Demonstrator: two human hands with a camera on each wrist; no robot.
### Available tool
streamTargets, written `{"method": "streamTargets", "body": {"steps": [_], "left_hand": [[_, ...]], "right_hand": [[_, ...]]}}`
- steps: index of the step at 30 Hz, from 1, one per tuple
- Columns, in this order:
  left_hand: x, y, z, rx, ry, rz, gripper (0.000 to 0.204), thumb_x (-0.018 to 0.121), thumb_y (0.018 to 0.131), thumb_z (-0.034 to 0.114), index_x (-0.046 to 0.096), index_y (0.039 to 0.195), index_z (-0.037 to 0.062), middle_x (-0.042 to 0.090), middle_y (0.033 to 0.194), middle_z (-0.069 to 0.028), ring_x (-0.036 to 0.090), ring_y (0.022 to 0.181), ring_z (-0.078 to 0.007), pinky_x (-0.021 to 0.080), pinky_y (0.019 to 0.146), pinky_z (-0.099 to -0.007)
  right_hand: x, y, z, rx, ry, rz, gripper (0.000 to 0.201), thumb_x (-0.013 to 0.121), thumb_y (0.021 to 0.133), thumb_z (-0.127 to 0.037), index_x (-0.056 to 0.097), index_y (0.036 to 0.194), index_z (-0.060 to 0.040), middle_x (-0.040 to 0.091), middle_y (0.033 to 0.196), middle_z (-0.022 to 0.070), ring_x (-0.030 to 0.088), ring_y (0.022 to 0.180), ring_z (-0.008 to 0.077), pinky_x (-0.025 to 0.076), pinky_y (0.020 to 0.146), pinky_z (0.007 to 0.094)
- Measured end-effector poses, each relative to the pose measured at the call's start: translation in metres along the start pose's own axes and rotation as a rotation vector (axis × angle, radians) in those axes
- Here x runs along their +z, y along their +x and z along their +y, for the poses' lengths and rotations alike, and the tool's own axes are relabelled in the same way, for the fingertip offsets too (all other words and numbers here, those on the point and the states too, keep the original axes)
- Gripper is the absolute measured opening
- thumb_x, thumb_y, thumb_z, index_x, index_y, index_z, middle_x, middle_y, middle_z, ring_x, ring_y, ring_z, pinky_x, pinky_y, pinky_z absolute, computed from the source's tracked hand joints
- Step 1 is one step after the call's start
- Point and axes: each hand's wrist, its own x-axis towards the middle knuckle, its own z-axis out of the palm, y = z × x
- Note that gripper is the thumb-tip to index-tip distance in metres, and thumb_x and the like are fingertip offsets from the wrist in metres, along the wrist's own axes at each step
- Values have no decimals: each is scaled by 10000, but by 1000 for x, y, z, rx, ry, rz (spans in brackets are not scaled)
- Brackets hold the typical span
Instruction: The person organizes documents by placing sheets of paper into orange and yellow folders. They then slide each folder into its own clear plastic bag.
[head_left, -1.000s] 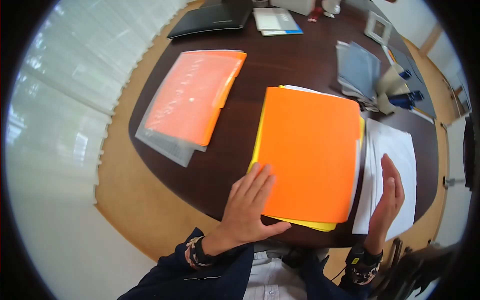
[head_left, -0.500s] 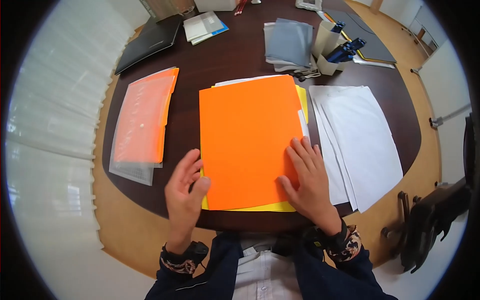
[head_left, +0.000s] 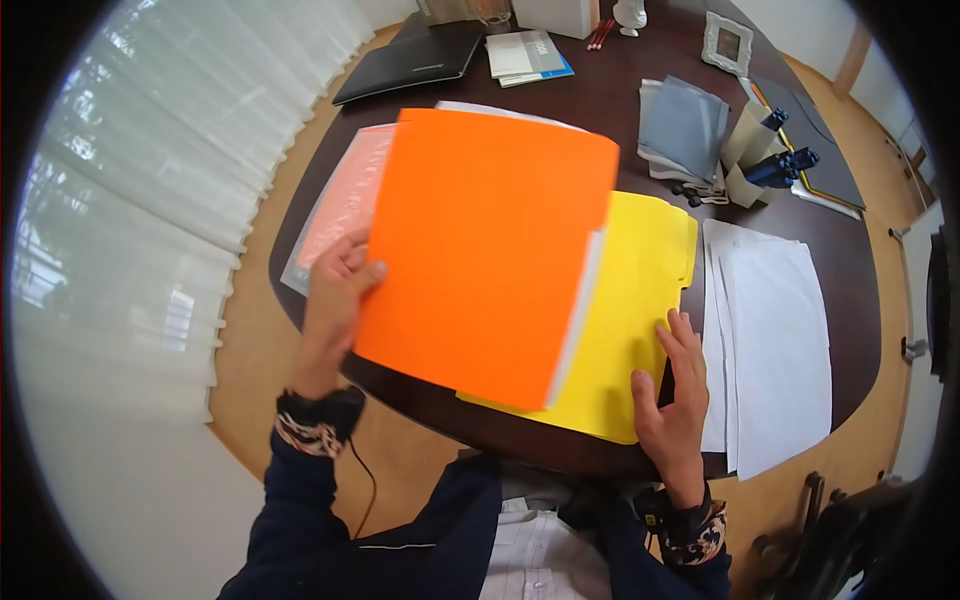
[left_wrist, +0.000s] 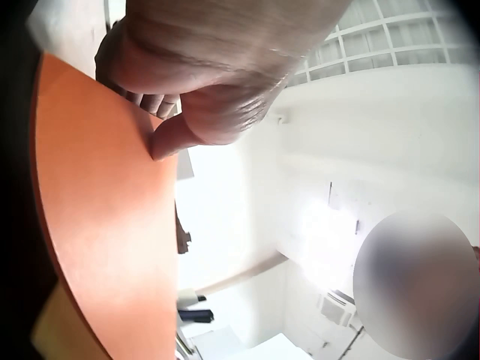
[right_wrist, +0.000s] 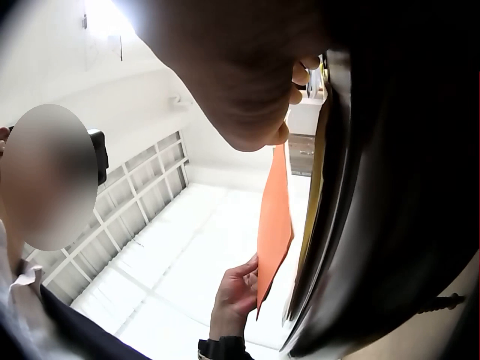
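My left hand (head_left: 335, 310) pinches the left edge of an orange folder (head_left: 480, 250), thumb on its top face and fingers behind. White sheets show along the folder's right and far edges. It is raised, as the right wrist view also shows, and overlaps a yellow folder (head_left: 645, 300) on the table. Beside that yellow folder's right edge is my right hand (head_left: 675, 405), fingers loosely extended and holding nothing. To the left lies a clear plastic envelope (head_left: 345, 200) with orange inside, partly hidden by the raised folder.
White papers (head_left: 775, 340) lie in a pile on the right. Behind them stand pen holders (head_left: 750, 160) beside grey-blue plastic sleeves (head_left: 685, 120). Farther back are a black laptop (head_left: 410, 65), booklets (head_left: 525, 58) and a white picture frame (head_left: 727, 45).
The orange folder has come up off the yellow one and moved left, now gripped by my left hand. My right hand has left the orange folder's surface. The head view has shifted too.
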Motion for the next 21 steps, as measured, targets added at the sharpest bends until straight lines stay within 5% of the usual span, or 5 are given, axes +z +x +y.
{"method": "streamTargets", "body": {"steps": [8, 11, 13, 19, 21], "left_hand": [[-109, 52, -14, -147, 222, 103, 494, 606, 882, -41, 537, 1369, -94, 739, 1151, -164, 733, 989, -233, 580, 871, -323], [-114, 48, -17, 31, 1057, 298, 485, 634, 879, 22, 583, 1359, -22, 728, 1172, -175, 715, 1042, -300, 561, 907, -379], [-69, 23, -5, 542, 1485, 394, 469, 697, 874, 81, 616, 1329, -1, 676, 1250, -165, 643, 1178, -324, 520, 978, -409], [108, -74, 14, 558, 1129, -562, 738, 844, 805, 320, 556, 1426, 45, 516, 1515, -197, 413, 1467, -406, 345, 1188, -512], [126, -82, -4, 582, 1102, -636, 811, 861, 774, 379, 542, 1436, 35, 480, 1541, -209, 373, 1483, -433, 331, 1192, -540]], "right_hand": [[0, 0, 0, -39, -80, -4, 479, 659, 860, -42, 591, 1332, 6, 551, 1470, 223, 467, 1422, 424, 312, 1214, 548], [1, 1, 0, -45, -79, 7, 461, 660, 854, -29, 605, 1310, 7, 581, 1436, 220, 489, 1404, 424, 321, 1210, 547], [3, 2, 0, -59, -48, 23, 448, 663, 849, -20, 615, 1294, 9, 591, 1422, 221, 497, 1396, 426, 327, 1207, 547], [-15, -5, -1, -77, -54, 116, 418, 672, 833, 1, 641, 1250, 4, 630, 1369, 211, 525, 1383, 399, 352, 1199, 525], [-38, -11, -6, -63, -84, 125, 465, 693, 833, -27, 630, 1293, -7, 617, 1402, 194, 505, 1406, 399, 335, 1200, 543]]}}
